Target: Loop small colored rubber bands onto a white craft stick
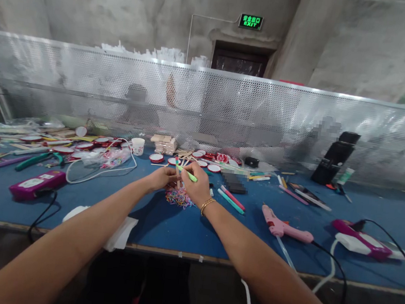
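In the head view, the left hand point(165, 178) grasps a stick point(178, 181) in its fingers near the middle of the desk point(178, 232), holding it roughly upright. The right hand point(199, 182) grips a green pen point(190, 175) that slants up and left, its far end close to the stick; whether the nib touches the wood is too small to tell. Just below both hands lies a heap of coloured bits point(179, 198), and the stick stands over its far side. The stick's top end shows some colour, so the step in hand looks like colouring it by pen. The next stroke would call for the left fingers to keep the stick steady and turn a fresh face to the nib, with light pressure from the right. To the right of the hands lie a pink pen point(233, 198) and a teal pen point(231, 202), side by side, with a phone point(234, 182) behind them. Nearer the desk's right front corner rests a glue gun point(285, 228), well apart from the work. Towards the back edge stand a cup point(137, 146) and a stack of wood pieces point(164, 144).
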Motion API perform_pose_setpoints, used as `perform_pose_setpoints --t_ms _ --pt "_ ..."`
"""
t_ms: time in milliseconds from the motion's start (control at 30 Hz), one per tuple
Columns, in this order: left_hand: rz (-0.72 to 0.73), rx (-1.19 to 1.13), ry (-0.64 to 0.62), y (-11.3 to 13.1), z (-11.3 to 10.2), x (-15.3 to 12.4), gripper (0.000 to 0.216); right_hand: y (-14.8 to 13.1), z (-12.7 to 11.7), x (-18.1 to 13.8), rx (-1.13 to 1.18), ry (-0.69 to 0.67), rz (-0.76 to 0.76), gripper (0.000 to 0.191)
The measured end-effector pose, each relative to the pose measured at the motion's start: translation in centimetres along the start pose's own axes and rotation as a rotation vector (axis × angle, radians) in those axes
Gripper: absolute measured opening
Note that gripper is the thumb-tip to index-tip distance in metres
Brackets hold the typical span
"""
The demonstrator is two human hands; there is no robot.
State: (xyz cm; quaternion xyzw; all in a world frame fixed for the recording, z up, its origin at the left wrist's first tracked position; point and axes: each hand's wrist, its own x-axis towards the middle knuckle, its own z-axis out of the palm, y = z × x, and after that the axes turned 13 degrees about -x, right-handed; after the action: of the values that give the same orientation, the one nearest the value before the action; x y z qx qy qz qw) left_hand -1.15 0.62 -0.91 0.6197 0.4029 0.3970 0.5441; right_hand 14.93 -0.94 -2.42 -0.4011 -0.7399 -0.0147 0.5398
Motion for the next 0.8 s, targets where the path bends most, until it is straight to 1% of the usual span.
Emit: perform_pose_setpoints --t_ms 100,333,533,800 --pt "-0.003 -0.003 0.007 -0.06 0.04 -0.01 0.048 0.00 0.01 0.02 -0.001 0.002 -0.006 0.010" --pt "-0.010 -0.002 -0.001 0.16 0.16 -0.17 0.044 0.07 -0.03 0.09 -0.009 0.020 0.023 0.011" --pt "-0.014 -0.016 0.020 0.23 0.42 -0.33 0.046 -0.20 -0.14 0.06 0.006 0.003 -0.002 0.012" --pt "-0.014 -0.009 0.003 0.23 0.43 -0.32 0.048 -0.16 -0.16 0.08 0.006 0.008 -0.012 0.012"
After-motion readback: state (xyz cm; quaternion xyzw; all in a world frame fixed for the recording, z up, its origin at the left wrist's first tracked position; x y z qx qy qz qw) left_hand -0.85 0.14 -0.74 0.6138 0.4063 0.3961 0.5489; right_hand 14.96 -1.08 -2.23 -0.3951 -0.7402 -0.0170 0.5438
